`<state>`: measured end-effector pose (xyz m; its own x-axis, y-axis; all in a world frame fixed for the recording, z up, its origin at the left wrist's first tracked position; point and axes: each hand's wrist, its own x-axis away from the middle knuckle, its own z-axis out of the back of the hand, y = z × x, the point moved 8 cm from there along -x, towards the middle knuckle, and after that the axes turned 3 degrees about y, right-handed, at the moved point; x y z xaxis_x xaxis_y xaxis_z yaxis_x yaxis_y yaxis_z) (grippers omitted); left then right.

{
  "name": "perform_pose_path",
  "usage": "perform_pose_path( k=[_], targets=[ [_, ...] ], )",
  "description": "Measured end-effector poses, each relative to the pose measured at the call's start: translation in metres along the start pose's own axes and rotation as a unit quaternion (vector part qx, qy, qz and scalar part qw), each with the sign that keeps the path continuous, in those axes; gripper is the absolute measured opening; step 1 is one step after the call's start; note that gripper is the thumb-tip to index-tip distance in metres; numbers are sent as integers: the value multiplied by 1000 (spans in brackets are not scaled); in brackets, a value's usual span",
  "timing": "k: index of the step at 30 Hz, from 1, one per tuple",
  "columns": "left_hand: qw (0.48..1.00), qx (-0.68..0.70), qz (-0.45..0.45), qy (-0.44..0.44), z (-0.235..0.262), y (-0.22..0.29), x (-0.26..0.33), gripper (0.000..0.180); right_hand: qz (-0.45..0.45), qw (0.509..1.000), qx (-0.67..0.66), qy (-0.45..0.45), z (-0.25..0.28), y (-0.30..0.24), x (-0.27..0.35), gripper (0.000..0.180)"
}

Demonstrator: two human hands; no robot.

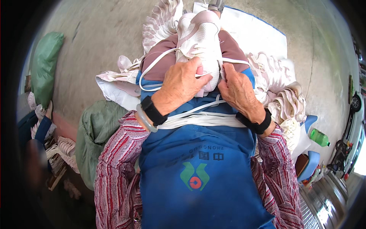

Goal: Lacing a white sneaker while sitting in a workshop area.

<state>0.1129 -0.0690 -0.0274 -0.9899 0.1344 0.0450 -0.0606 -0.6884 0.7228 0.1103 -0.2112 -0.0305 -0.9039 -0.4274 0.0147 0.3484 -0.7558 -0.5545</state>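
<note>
On my lap lies a white mesh shoe upper [202,42] with pale pink trim, its toe end pointing away from me. A white shoelace [155,62] threads through its front and loops out to the left. My left hand [183,79] is closed over the upper's near left part, pinching the lace between thumb and forefinger. My right hand [238,89] is closed at the upper's right edge, thumb and forefinger pinched there; the lace's other end runs out above its fingers. A bundle of white laces [206,119] lies across my blue apron [198,160], below both hands.
Stacks of shoe uppers lie left [162,23] and right [282,82] of my knees. A white sheet [255,32] is on the floor ahead. Green sacks stand at left [45,65] and nearer [97,133]. A green bottle [319,137] lies at right by a blue chair [309,164].
</note>
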Motion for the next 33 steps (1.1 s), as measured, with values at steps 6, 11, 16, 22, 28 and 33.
perform_pose_path(
  k=[6,11,16,22,28,33],
  targets=[
    [999,-10,-16,36,-22,4,0,32,-11,999,-37,12,-2,-12,3,23],
    [1000,-2,-11,19,-30,5,1,30,-35,998,-42,-8,-6,0,5,27],
    [986,137,47,-85,0,-14,12,26,-79,986,-139,-39,16,9,3,24],
    [970,202,105,-81,15,-49,20,25,-99,976,-192,-3,25,13,-4,20],
    [917,305,210,-149,16,-53,23,22,-158,962,-218,-43,22,27,-1,22],
    [935,241,215,-149,22,-58,18,26,-150,965,-207,-52,24,27,1,20]
  ],
)
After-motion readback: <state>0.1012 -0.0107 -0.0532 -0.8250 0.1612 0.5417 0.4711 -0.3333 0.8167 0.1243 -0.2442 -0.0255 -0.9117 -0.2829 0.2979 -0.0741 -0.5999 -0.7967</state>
